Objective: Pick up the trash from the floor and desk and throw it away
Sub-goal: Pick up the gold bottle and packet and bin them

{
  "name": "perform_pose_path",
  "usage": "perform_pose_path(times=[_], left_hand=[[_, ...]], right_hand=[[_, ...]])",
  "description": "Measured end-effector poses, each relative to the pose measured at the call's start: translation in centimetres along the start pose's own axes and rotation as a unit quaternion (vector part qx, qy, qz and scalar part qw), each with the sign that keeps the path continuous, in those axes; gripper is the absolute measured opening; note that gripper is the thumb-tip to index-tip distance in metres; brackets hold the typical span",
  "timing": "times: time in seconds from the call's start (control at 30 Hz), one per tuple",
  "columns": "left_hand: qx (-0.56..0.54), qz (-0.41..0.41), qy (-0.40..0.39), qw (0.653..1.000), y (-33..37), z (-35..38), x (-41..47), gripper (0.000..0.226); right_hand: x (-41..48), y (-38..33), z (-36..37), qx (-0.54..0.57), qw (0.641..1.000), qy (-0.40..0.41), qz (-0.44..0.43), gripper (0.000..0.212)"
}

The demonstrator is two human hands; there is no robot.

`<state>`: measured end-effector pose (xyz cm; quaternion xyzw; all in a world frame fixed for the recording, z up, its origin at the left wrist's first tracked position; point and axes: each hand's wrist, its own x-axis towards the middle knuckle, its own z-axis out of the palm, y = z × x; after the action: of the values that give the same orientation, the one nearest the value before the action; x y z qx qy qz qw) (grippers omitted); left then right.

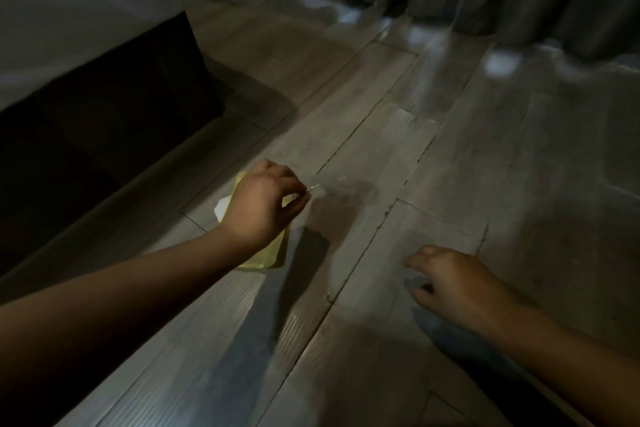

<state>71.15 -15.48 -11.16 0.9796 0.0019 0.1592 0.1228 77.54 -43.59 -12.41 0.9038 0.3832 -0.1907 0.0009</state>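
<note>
A crumpled yellow wrapper (274, 255) is under the left hand (263, 204), with a white scrap (221, 209) at its edge. The fingers pinch a thin clear film (329, 188), which is hard to see against the floor (450, 149).

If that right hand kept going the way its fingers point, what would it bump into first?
Probably the left hand gripping a yellow wrapper; only floor shows between. The right hand hangs low, so it might touch floor first.
</note>
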Motion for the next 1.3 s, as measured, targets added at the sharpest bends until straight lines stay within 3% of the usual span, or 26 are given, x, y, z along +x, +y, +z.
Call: perform_pose_path(times=[0.27, 0.4, 0.57, 0.63, 0.73, 0.87, 1.0, 1.3], left_hand=[[0.04, -0.016, 0.066, 0.997, -2.4, -4.6, -1.6, 0.016], [0.081, 0.045, 0.104, 0.99, -3.1, -5.6, -2.7, 0.018], [0.161, 0.073, 0.014, 0.984, -5.0, -4.3, -6.3, 0.019], [0.189, 0.017, -0.1, 0.977, -5.8, -3.4, -7.6, 0.015], [0.15, -0.122, -0.241, 0.951, -6.8, -1.6, -8.5, 0.043], [0.083, -0.238, -0.209, 0.945, -6.6, 0.7, -7.7, 0.08], [0.024, -0.297, -0.19, 0.935, -6.1, 2.8, -5.9, 0.109], [-0.05, -0.365, -0.259, 0.893, -6.5, 5.6, -2.2, 0.121]], right_hand=[[1.0, -1.8, 1.1, -0.005, 0.999, -0.027, -0.027, 0.036], [1.2, -2.6, 1.3, -0.007, 0.999, -0.031, -0.043, 0.042], [0.7, -2.7, 1.0, -0.012, 0.998, -0.042, -0.037, 0.044], [0.5, -2.7, 0.9, -0.016, 0.998, -0.048, -0.035, 0.04], [0.4, -2.8, 0.8, -0.011, 0.998, -0.046, -0.028, 0.039], [0.2, -2.9, 0.8, 0.001, 0.999, -0.036, -0.018, 0.034], [0.7, -3.0, 0.7, 0.014, 0.999, -0.04, -0.011, 0.035], [2.2, -2.8, 1.4, 0.024, 0.999, -0.035, 0.003, 0.05]])
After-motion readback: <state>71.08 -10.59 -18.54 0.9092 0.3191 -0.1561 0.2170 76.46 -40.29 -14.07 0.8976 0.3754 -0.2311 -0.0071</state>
